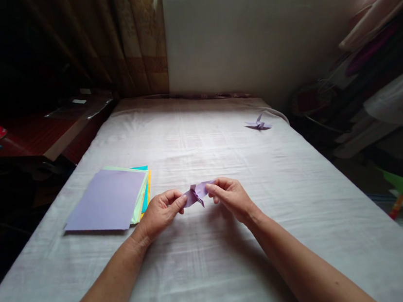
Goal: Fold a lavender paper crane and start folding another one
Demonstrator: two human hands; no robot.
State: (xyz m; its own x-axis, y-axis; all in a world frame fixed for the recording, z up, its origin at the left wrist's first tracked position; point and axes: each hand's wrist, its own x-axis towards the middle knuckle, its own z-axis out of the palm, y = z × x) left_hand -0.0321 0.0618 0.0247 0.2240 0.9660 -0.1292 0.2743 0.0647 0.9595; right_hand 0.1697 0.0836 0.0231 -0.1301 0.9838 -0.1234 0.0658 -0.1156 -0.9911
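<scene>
A small purple origami crane (196, 194) is stretched between my two hands over the white cloth. My left hand (163, 212) pinches its left wing between thumb and fingers. The tip of the right wing is gripped by my right hand (232, 196) in the same way. Folded points stick up and down from the crane's middle. Beside my left hand lies a stack of coloured paper sheets (106, 199), lavender on top, with green, blue and yellow edges showing. A second purple paper crane (259, 124) rests near the far right corner of the cloth.
The white cloth (306, 226) covers a wide flat surface. To the left stands a dark wooden table (56, 134) with a clear plastic sleeve (81, 103). A curtain (136, 36) and a pale wall (239, 38) close off the back. Clothes (400, 97) hang at the right.
</scene>
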